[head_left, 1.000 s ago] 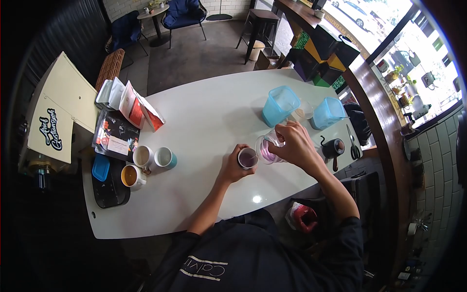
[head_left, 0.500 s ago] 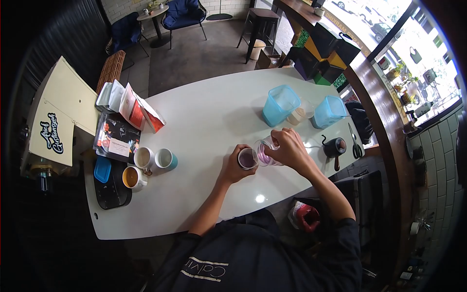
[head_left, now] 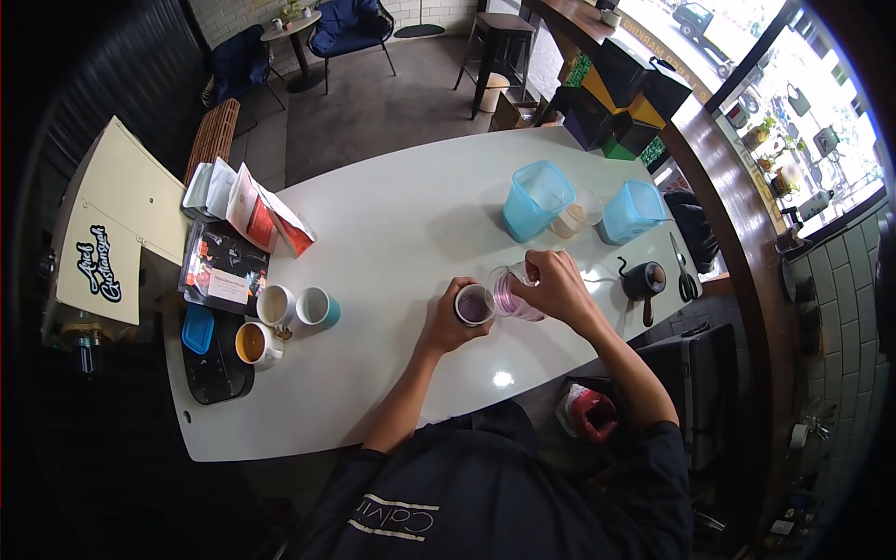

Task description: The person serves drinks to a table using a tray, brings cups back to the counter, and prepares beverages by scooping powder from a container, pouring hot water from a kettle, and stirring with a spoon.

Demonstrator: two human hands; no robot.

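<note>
My left hand (head_left: 448,320) is wrapped round a cup (head_left: 474,306) with purple liquid inside. Just to its right, my right hand (head_left: 558,291) grips a clear glass pitcher (head_left: 510,291). The pitcher is tilted on its side with its mouth at the cup's rim, and pinkish-purple liquid shows through its wall. Whether liquid is flowing across the rim is too small to tell. Both hands are closed over the white table (head_left: 401,224).
On the left stand a mug of orange-brown liquid (head_left: 250,343), a pale cup (head_left: 275,305) and a turquoise cup (head_left: 318,307). Two blue containers (head_left: 539,201) (head_left: 632,213) sit at the far right, near a small dark pot (head_left: 642,282) and scissors (head_left: 686,275).
The pitcher in my right hand has shifted very slightly, still tilted at the cup. Purple liquid shows a little more clearly in the cup. My left hand keeps its grip.
</note>
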